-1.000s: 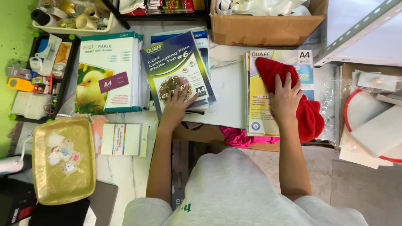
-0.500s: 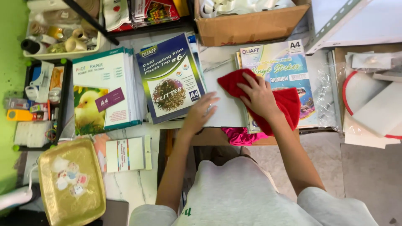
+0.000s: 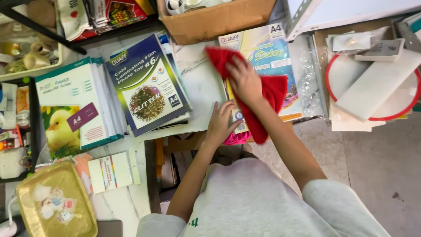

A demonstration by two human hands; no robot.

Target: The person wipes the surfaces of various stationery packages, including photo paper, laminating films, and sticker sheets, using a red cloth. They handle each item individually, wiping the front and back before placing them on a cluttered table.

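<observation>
Since a second ago the right hand [image 3: 245,81] has dragged the red cloth [image 3: 263,96] toward ten o'clock, off the far side of the colourful sticker-paper pack [image 3: 280,52] and onto its near-left corner; its fingers lie flat and slightly spread on the cloth. The left hand [image 3: 221,125] has left the dark laminating-film pack [image 3: 147,85] and now rests, fingers loosely together, on the white counter [image 3: 199,83] edge. Bare counter opens at eleven o'clock of the cloth; a cardboard box [image 3: 215,19] bounds it at twelve.
</observation>
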